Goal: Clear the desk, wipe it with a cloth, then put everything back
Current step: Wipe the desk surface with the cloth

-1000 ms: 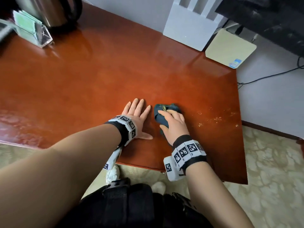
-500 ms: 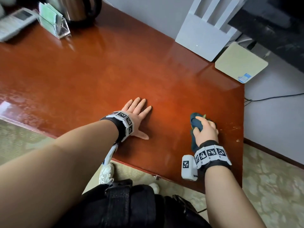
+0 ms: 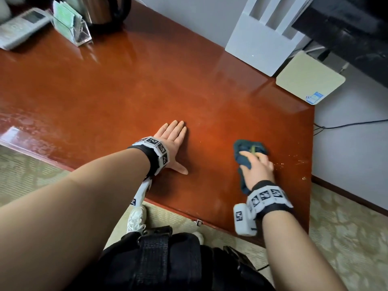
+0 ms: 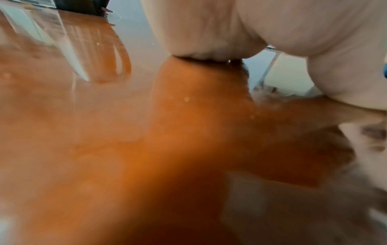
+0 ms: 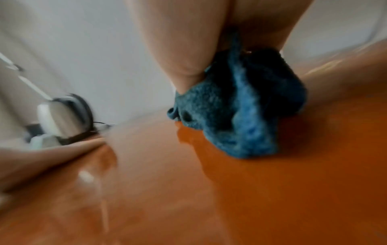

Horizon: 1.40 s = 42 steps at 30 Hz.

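I am mid-wipe, I judge: a remote (image 3: 20, 28), card holder (image 3: 71, 24) and kettle (image 3: 105, 9) sit at the desk's (image 3: 105, 85) far left, so putting back remains. My left hand (image 3: 172, 143) lies flat, fingers straight. My right hand (image 3: 257, 169) clutches the blue cloth (image 3: 244, 148) near the right edge, where specks (image 3: 294, 162) remain. Rightward, white wall and patterned carpet (image 3: 346, 227).

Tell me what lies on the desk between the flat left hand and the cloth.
Nothing: in the head view only bare desk separates the left hand from the cloth.
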Motion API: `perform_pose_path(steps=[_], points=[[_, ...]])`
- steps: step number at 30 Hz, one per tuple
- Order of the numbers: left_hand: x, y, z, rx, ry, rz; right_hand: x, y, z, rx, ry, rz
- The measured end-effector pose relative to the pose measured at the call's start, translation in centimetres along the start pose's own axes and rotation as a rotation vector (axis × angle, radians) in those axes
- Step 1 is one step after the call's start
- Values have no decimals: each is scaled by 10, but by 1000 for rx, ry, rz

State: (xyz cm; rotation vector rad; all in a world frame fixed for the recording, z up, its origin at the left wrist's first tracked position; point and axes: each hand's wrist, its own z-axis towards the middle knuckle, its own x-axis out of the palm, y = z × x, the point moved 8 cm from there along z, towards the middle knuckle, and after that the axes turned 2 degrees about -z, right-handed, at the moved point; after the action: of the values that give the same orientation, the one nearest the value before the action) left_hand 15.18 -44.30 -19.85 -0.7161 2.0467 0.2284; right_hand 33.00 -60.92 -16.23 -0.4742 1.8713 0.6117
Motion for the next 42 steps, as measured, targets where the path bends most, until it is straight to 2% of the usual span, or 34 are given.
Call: perform_pose_path(steps=[2, 5, 7, 9, 11, 13, 17, 22, 25, 27, 31, 34, 35, 37, 39, 41, 42], points=[[0, 0, 0, 0, 3, 7, -10, -31, 6, 115, 2, -30], [0, 0, -1, -6, 14, 18, -21, -27, 9, 101, -51, -25], [0, -1, -1, -23, 28, 16, -25, 1, 6, -11, -118, 37], [-2, -2, -1, -56, 42, 1, -11, 38, -2, -204, -44, 8], [-4, -6, -1, -97, 41, -30, 12, 59, -11, -371, 45, -127], [-8, -14, 0, -142, 17, -73, 19, 53, -8, -404, 60, -196], [-16, -45, 4, -160, -3, -106, 2, -5, 18, -327, 35, -172], [-20, -108, 21, -108, 14, -54, -41, -136, 46, -4, -52, -90], [-19, -143, 30, -104, 34, -51, -61, -189, 52, 103, -39, -59], [-17, -165, 35, -110, 48, -70, -75, -210, 55, 142, -45, 58], [-12, -194, 44, -131, 73, -115, -104, -216, 57, 165, -138, 577], [-8, -199, 47, -158, 66, -112, -102, -201, 56, 189, -57, 979], [-7, -198, 47, -163, 65, -113, -96, -199, 59, 189, -16, 970], [-5, -197, 48, -166, 65, -114, -82, -202, 61, 181, 91, 550], [-4, -198, 49, -177, 62, -101, -78, -216, 61, 195, 48, 184], [-6, -200, 50, -204, 58, -90, -79, -214, 60, 99, -39, 215], [-9, -202, 50, -221, 56, -88, -76, -208, 60, 26, -35, 258]])
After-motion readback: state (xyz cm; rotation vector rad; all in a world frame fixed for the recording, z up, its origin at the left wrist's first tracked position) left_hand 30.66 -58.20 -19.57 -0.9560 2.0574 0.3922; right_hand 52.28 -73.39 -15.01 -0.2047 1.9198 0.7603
